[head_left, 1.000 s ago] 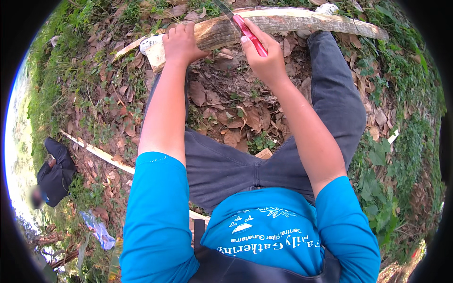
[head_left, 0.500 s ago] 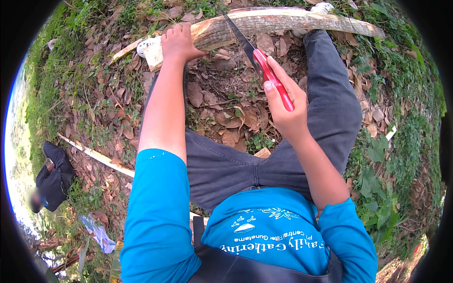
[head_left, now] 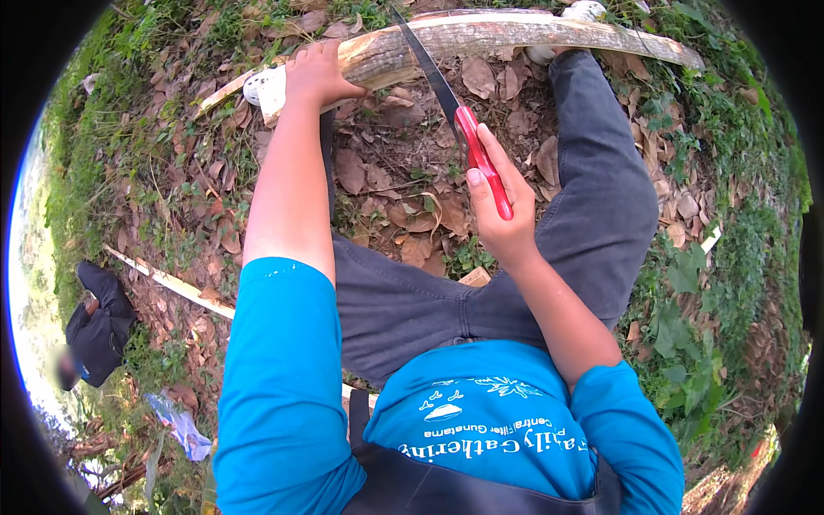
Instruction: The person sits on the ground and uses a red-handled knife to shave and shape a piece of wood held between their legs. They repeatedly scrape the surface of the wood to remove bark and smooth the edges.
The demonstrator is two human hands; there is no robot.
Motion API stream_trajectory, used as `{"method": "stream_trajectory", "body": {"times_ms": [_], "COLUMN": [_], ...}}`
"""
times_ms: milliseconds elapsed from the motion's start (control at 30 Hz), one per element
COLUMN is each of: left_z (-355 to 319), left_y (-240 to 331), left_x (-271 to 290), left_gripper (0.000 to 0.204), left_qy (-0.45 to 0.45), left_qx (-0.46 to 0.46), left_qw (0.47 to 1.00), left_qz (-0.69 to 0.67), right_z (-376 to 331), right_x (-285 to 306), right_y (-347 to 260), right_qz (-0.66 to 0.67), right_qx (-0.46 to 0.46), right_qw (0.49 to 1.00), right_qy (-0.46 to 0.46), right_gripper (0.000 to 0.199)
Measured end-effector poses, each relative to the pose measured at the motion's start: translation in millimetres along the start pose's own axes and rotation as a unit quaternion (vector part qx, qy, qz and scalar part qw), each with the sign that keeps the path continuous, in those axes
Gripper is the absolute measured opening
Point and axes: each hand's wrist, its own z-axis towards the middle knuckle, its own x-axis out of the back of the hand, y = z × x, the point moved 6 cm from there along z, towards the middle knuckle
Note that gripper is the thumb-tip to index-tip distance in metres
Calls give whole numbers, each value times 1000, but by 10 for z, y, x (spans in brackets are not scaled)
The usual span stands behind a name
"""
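Observation:
A long, rough-barked piece of wood (head_left: pixel 481 39) lies crosswise at the far side, reaching from my left foot over to my right foot. My left hand (head_left: pixel 316 79) grips it near its left end, thumb stretched along the near side. In my right hand (head_left: pixel 505 215) is a hand saw with a red handle (head_left: pixel 483 163). The dark saw blade (head_left: pixel 427 69) points up and to the left, its far part lying across the wood to the right of my left hand. The teeth are too small to make out.
Dry brown leaves (head_left: pixel 421 219) and green plants (head_left: pixel 687 283) cover the ground. A thin pale strip of wood (head_left: pixel 167 279) lies at left, and a small wood block (head_left: pixel 475 277) between my legs. Another person (head_left: pixel 101 318) in dark clothes is at far left, above a plastic bag (head_left: pixel 180 425).
My right hand has drawn the saw back toward me and slightly left. The left hand keeps its hold on the wood, which has barely shifted.

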Motion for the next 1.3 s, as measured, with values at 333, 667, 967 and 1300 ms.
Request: {"method": "stream_trajectory", "body": {"times_ms": [333,667,967,1300], "left_z": [0,-36,-269,-190], "left_y": [-31,-55,125,55], "left_x": [-42,-38,142,112], "left_gripper": [113,105,98,103], "left_qy": [-2,27,98,70], "left_qx": [6,-11,4,-3], "left_qw": [1000,999,995,997], "left_qz": [3,-17,19,21], "right_z": [-79,-78,-329,-688], "right_x": [169,88,242,503], "right_y": [-734,-632,-626,-990], "right_qz": [-16,4,57,53], "right_qx": [-34,-50,-96,-54], "right_qw": [999,999,993,997], "right_qy": [-18,-4,30,19], "right_gripper": [53,56,57,63]}}
